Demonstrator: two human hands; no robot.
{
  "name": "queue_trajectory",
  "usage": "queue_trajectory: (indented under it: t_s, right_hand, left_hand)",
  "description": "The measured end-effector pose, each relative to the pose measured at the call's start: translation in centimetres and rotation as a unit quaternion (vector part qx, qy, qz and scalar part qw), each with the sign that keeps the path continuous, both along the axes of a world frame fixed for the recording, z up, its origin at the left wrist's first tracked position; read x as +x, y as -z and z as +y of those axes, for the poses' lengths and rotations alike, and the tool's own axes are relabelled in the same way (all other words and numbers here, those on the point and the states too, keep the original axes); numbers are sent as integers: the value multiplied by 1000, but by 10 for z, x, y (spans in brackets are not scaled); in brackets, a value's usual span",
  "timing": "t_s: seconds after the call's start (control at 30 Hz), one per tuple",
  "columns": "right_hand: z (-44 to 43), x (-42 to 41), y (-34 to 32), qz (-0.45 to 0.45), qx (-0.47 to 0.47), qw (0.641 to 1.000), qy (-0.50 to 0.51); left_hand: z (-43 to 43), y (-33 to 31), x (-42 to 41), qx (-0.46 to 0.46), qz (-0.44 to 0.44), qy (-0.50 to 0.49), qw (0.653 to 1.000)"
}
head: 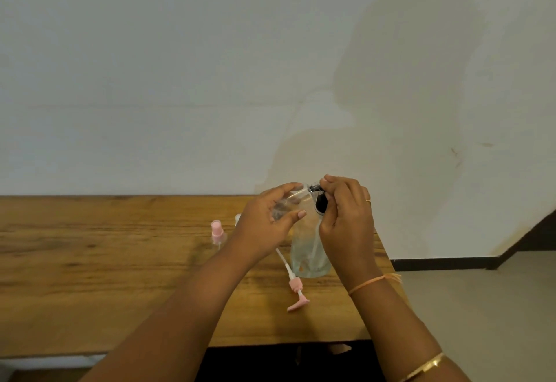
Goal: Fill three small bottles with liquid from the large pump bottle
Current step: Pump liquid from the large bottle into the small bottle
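Note:
My left hand grips a small clear bottle, held tilted on its side above the table, neck pointing right. My right hand holds the black pump head of the large clear bottle, which stands upright on the table; the small bottle's mouth meets the pump nozzle. A small bottle with a pink spray cap stands to the left, and another small bottle is mostly hidden behind my left wrist. A pink pump top with its white tube lies on the table.
The wooden table runs along a pale wall. Its right edge lies just past the large bottle, with floor beyond. The table's front edge is near my forearms.

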State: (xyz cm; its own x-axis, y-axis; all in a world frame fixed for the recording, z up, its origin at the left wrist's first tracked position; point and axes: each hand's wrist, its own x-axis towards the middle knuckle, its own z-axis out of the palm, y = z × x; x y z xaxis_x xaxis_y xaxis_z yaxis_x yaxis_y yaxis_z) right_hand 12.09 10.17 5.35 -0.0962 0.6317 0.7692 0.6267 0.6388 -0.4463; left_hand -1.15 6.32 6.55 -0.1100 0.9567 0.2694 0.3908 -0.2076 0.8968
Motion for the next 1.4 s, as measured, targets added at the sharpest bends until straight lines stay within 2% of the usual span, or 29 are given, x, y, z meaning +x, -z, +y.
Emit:
queue_trajectory:
  t_s: [0.23, 0.5, 0.97, 1.4]
  right_hand:
    - [-5, 0, -13, 28, 10, 1000, 1]
    - [1, 0, 6, 26, 6, 1000, -11]
    - [-2, -1, -1, 54, 5, 999, -6]
    - [1, -6, 3, 66, -2, 998, -15]
  left_hand:
    - [0, -6, -1, 38, 39, -13, 998]
    - [0, 1, 0, 11, 11, 4, 1000]
    - [-1, -2, 0, 43, 55, -9, 998]
    - [0, 1, -2, 29, 52, -5, 998]
